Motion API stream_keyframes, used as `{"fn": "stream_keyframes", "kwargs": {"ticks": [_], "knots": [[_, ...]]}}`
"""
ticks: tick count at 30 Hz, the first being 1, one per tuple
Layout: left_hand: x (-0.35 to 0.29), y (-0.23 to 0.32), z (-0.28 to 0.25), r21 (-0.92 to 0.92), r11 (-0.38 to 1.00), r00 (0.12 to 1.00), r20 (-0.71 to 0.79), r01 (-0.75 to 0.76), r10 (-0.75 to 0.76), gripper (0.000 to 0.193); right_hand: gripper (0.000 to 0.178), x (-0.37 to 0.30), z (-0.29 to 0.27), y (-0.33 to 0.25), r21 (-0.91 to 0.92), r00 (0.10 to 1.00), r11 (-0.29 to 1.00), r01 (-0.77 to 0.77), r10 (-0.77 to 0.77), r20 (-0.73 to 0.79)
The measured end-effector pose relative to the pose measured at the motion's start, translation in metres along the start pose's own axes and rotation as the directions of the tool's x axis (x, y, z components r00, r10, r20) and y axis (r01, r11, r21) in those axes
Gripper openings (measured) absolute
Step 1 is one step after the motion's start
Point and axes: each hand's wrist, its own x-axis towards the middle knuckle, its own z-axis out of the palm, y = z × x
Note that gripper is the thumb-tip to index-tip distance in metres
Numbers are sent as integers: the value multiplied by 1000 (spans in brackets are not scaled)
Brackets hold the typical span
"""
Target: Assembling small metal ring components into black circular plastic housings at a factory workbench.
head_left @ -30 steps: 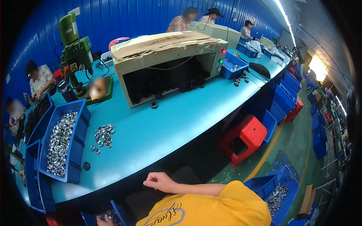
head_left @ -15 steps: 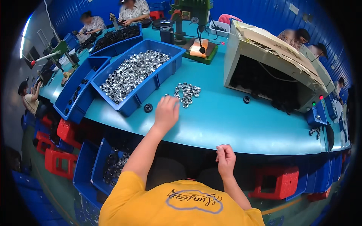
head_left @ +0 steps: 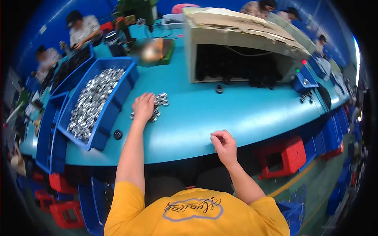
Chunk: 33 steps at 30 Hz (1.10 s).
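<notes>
My left hand (head_left: 144, 105) lies over a small group of shiny metal rings with dark centres (head_left: 156, 114) on the turquoise table (head_left: 185, 114). Its fingers are stretched forward and cover part of the group; what is beneath the palm is hidden. Over the table's front edge, my right hand (head_left: 225, 147) has its fingers curled in and the thumb close to the index finger. Anything it holds is too small or hidden to make out. A black ring-shaped part (head_left: 117, 134) rests near my left forearm.
A blue bin (head_left: 103, 129) full of metal rings stands at the left, beside a narrower blue bin (head_left: 46, 153). At the back are a box-like housing (head_left: 191, 59) with dark parts inside and a green machine (head_left: 136, 15). A red stool (head_left: 289, 155) stands at the right.
The view has swung to the right, so the table things appear further left. My left hand has moved onto the metal rings. My right hand has risen to the table edge, its fingers loosening slightly.
</notes>
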Motion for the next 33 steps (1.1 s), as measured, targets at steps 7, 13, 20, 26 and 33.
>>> {"fn": "stream_keyframes", "kwargs": {"ticks": [7,13,20,26,33], "knots": [[-15,1,5,-21,998,997,44,-61,62,34,21,139,-18,36,-566,978,805,178,-210,9],[-28,23,-18,113,986,991,-44,-121,126,34,25,211,-17,58,-834,980,546,81,-195,-32],[-46,90,-41,35,967,946,-202,-250,252,23,19,218,-20,77,-829,980,553,84,-195,-31],[-58,142,-25,-452,863,974,-118,-226,193,21,17,179,33,64,-187,986,982,7,24,164],[-74,152,-7,-651,755,997,-46,-78,64,25,24,130,72,43,327,894,878,-348,206,398]]}}
